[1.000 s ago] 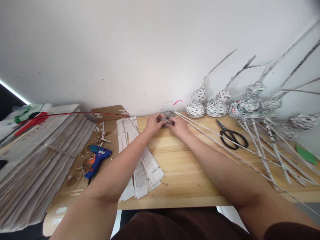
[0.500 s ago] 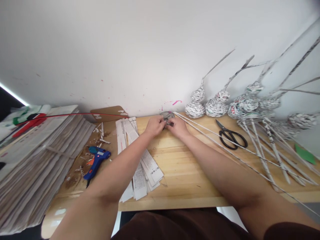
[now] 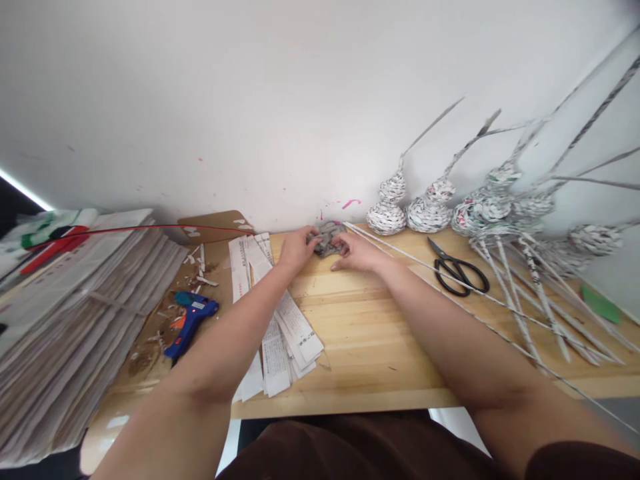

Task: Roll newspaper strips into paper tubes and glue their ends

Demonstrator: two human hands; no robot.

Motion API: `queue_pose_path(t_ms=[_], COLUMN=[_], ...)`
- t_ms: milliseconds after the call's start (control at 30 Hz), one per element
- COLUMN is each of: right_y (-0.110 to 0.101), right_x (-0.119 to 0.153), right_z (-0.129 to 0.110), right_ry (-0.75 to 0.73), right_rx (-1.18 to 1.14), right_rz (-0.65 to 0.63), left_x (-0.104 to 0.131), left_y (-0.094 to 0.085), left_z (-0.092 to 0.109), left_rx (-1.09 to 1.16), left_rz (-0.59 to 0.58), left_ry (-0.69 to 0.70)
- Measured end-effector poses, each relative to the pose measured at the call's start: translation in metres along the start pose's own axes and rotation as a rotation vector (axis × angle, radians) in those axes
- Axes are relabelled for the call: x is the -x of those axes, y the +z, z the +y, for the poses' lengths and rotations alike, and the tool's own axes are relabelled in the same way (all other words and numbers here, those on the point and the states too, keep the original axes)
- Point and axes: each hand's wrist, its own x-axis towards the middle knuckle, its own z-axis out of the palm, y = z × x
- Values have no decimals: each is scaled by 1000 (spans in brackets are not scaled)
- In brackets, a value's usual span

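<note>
Grip: left hand (image 3: 299, 247) curled at the crumpled grey cloth (image 3: 329, 238), whether clasping it I can't tell from here; right hand (image 3: 359, 253) half-open, fingertips at its edge | cloth: on desk (image 3: 360, 333), right of paper strips (image 3: 295, 327) | glue gun (image 3: 190, 323): left of strips | scissors (image 3: 450, 259): well right of strips

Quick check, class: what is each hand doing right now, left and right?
Left hand: fingers at the crumpled grey bundle; grip cannot be told.
Right hand: partly open, thumb apart from the fingers, fingertips at the bundle's right side.
</note>
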Motion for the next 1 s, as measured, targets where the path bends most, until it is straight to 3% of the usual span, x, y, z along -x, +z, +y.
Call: queue_pose_path(t_ms=[200,367,733,867,1000], right_y=[13,18,14,15,17], right_x=[-4,-7,-10,-11,-11], right_z=[2,9,12,12,15], right_ry=[-15,-2,134,142,91], right_rx=[77,-63,-179,-196,-189], right_rz=[145,279,392,421,407], left_x=[2,2,-7,-11,-8], left_y=[3,1,-4,-7,-6], left_z=[0,3,2,1,4], left_rx=[-43,-105,-301,-377,-419], left_rz=[-16,-27,-4,-13,-69], left_ry=[-10,-19,-181,-152,-31])
